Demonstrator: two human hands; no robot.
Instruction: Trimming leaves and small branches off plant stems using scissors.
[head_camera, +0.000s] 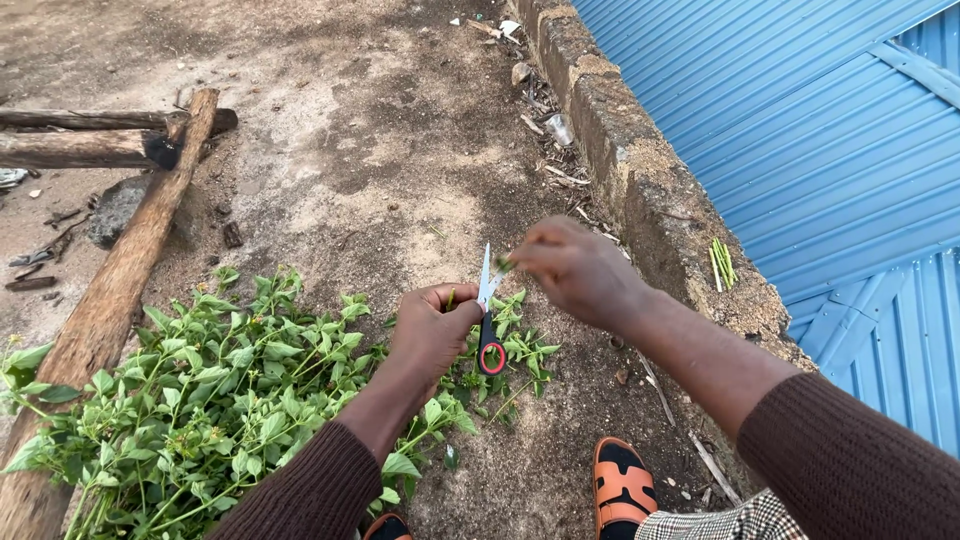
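My left hand (432, 330) grips a pair of scissors (488, 315) with black and red handles, blades pointing up and slightly parted. A thin green stem shows in that same fist. My right hand (580, 270) pinches a small green piece of plant right at the blade tips. Below and to the left lies a heap of leafy green branches (220, 390) on the dirt ground. Both arms wear brown knit sleeves.
A long wooden log (120, 290) runs along the left, with more logs (80, 135) behind it. A rough concrete ledge (640, 180) borders blue corrugated metal sheeting (800, 130); a few cut green stems (722, 263) lie on it. My orange sandal (622, 485) is below.
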